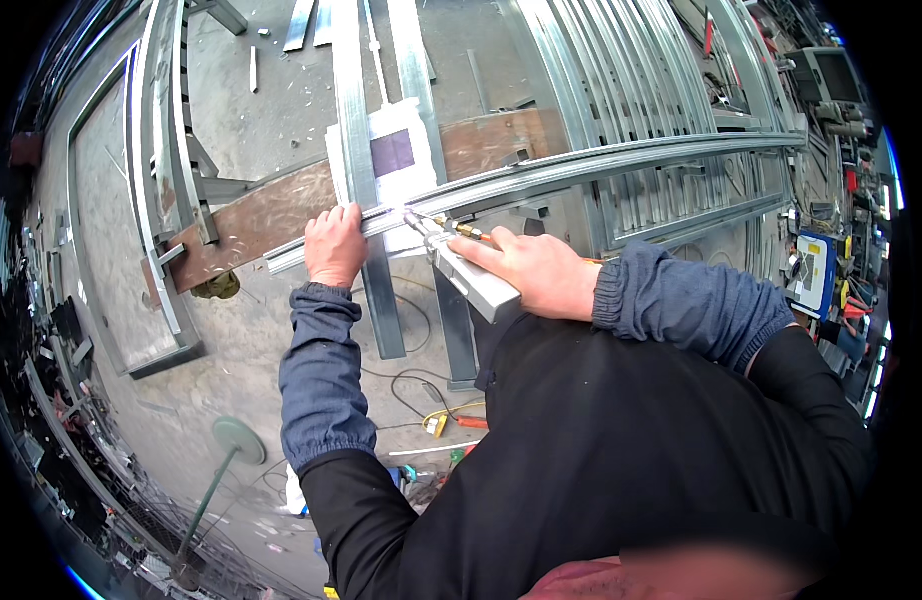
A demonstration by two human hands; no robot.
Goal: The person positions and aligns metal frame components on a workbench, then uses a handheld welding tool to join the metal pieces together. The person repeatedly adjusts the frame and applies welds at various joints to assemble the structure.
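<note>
My left hand (pixel 336 246) is closed over a long silvery metal rail (pixel 621 158), near its left end. My right hand (pixel 543 272) is wrapped round a grey handheld welding gun (pixel 478 282) with a brass-coloured fitting near its nozzle. The nozzle points at the rail just right of my left hand, where a bright white glow shows. Beneath the rail run two metal beams (pixel 383 310). A white panel with a dark purple rectangle (pixel 392 152) lies just beyond the glow, partly behind one beam.
A brown, rusty plank (pixel 251 222) crosses under the beams. Metal frames (pixel 186 120) stand at the left, and a rack of parallel metal bars (pixel 631 80) lies at the upper right. Cables (pixel 421 385) trail on the floor, near a round-topped green stand (pixel 238 440).
</note>
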